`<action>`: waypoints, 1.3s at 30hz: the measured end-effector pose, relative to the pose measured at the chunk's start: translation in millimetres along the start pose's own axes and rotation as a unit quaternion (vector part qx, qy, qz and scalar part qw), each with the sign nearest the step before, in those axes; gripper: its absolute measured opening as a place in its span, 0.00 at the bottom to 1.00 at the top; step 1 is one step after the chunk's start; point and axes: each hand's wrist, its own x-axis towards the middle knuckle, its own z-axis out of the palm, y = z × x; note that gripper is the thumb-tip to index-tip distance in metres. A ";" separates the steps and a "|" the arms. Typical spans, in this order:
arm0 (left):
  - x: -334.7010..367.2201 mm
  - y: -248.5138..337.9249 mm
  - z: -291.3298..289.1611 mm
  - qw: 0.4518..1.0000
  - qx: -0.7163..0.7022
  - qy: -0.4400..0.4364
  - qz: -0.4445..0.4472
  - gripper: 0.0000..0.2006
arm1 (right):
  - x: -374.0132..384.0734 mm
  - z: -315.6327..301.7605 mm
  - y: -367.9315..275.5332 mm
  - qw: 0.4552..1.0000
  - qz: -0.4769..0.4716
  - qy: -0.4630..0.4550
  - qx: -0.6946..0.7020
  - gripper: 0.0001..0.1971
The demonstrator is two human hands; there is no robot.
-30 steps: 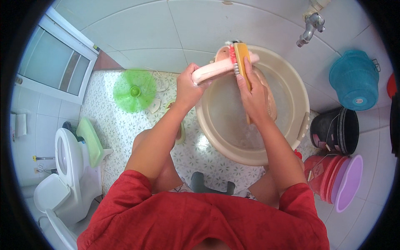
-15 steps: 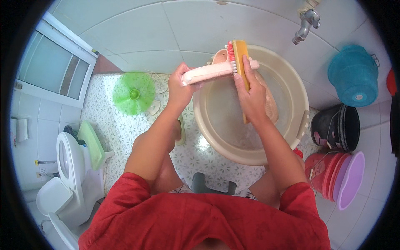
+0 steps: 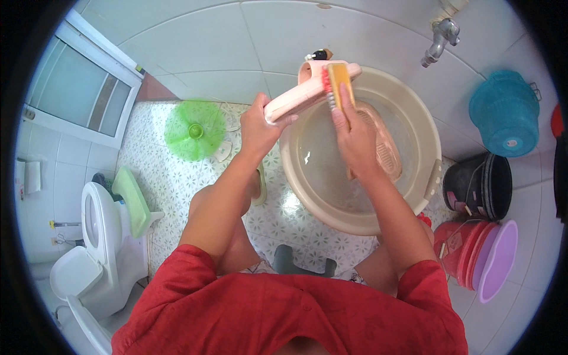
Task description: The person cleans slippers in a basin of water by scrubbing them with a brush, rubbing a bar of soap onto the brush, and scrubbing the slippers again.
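Tiled floor point(image 3: 284, 228): around the beige basin point(image 3: 299, 188).
Pink slipper point(image 3: 299, 100): over basin's far-left rim, long axis slanting away-right.
Left hand point(image 3: 258, 130): grips its near end.
Right hand point(image 3: 358, 142): holds brush point(image 3: 341, 81) over basin, bristles point(image 3: 326, 80) seemingly touching slipper.

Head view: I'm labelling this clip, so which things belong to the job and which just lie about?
In the job: pink slipper, in left hand; yellow brush, in right hand; second slipper; beige basin.

Idle: teal bucket; black bucket; purple basin; pale-green stool.
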 end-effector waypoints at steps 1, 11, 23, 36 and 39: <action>0.1 -5.5 4.0 1.000 -0.015 0.004 0.022 0.20 | -4.1 3.1 -5.0 1.000 0.000 0.000 0.001 0.27; 0.3 -9.9 6.9 0.999 0.008 -0.032 0.030 0.18 | -7.0 9.3 -7.1 0.989 -0.011 -0.054 -0.135 0.28; -0.3 -19.9 14.7 0.997 0.077 -0.018 0.017 0.18 | -44.8 26.8 -38.9 0.980 -0.091 -0.118 -0.128 0.28; -2.1 -6.3 23.2 0.997 0.062 -0.006 0.041 0.17 | -36.3 27.2 -17.2 0.984 -0.130 -0.003 -0.118 0.28; -2.5 -10.4 22.3 0.996 0.084 0.005 0.040 0.17 | -34.3 19.1 -30.4 0.987 -0.078 -0.105 -0.092 0.26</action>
